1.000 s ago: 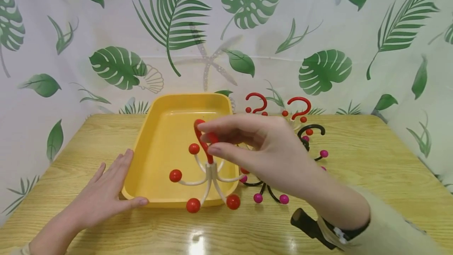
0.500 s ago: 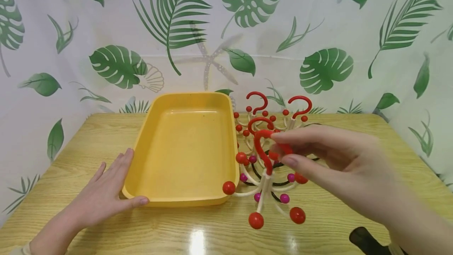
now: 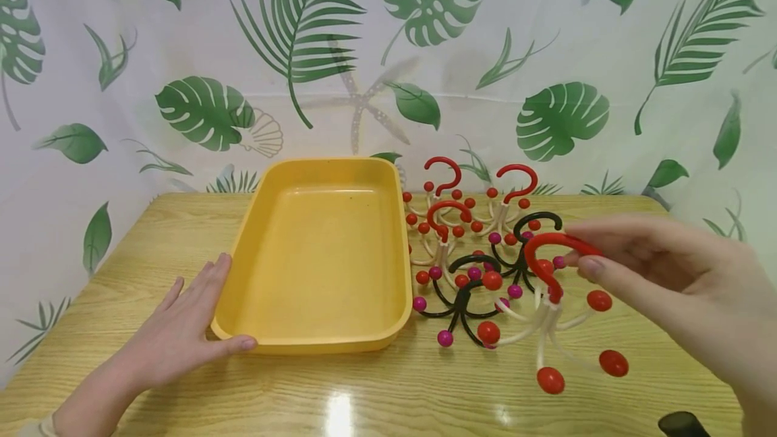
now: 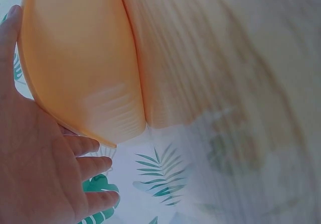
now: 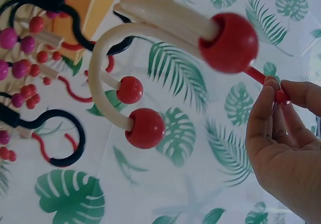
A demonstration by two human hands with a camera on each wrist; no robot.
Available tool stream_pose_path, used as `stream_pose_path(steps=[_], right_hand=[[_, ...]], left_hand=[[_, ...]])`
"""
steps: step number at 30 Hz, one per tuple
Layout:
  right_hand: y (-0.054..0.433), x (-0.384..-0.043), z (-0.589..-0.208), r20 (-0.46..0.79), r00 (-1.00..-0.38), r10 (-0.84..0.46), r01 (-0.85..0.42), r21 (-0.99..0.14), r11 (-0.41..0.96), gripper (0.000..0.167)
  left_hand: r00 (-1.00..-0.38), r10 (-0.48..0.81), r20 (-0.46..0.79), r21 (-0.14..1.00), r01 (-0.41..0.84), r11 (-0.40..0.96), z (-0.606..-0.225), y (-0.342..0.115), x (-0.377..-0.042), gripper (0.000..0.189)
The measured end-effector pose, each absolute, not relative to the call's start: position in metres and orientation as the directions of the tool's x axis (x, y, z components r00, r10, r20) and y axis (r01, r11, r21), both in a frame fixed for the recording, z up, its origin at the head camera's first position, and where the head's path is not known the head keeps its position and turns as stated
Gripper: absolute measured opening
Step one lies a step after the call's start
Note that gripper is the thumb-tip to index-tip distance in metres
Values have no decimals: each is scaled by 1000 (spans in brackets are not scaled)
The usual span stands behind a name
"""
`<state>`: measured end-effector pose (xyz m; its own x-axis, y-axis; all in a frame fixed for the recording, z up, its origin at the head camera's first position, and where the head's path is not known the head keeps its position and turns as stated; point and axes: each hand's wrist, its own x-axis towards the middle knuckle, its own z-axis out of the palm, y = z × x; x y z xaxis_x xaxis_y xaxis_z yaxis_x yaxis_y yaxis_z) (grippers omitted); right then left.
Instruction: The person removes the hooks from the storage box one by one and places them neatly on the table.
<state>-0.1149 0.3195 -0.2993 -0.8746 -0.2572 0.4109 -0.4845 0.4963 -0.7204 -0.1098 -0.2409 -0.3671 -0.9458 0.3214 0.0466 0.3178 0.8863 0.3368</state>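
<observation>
My right hand [image 3: 674, 282] pinches the red curved top of a multi-arm hook hanger [image 3: 550, 315] between thumb and fingers, off to the right in the head view. Cream arms tipped with red balls spread below its stem; it looks held above the table. The right wrist view shows the same hanger [image 5: 228, 43] close up, its red end in the fingertips. On the left, my left hand [image 3: 170, 336] rests against the front left corner of a yellow tray [image 3: 322, 261], fingers straight along its side and thumb at the front rim. Nothing lies in the tray.
Just right of the tray stand a black hanger with pink balls [image 3: 463, 302], another black hanger [image 3: 521, 261] and several red-topped hangers [image 3: 444, 238], crowded together. A leaf-print cloth [image 3: 358, 32] hangs behind the wooden table [image 3: 273, 396]. A dark rod end [image 3: 682, 423] shows near my right wrist.
My right hand has carried the red-topped hanger from over the tray to the right, in front of the other hangers. My left hand has stayed on the tray.
</observation>
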Motion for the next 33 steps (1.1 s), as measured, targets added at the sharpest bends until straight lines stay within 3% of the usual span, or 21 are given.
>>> stream_pose_path(steps=[3, 6, 12, 33], right_hand=[[277, -85, -257, 405, -896, -182, -428, -679, 596, 38], [265, -77, -246, 383, -915, -129, -376, -690, 618, 31], [278, -87, -261, 279, -954, -113, -287, -734, 615, 26], [292, -113, -298, 149, -976, -157, -213, -792, 572, 25]], left_hand=[[-946, 322, 47, 337, 319, 886, -367, -241, -110, 114], [-945, 324, 50, 334, 321, 886, -367, -241, -110, 114], [-945, 324, 50, 335, 321, 886, -367, -241, -110, 114], [-942, 331, 58, 334, 330, 883, -365, -242, -108, 113]])
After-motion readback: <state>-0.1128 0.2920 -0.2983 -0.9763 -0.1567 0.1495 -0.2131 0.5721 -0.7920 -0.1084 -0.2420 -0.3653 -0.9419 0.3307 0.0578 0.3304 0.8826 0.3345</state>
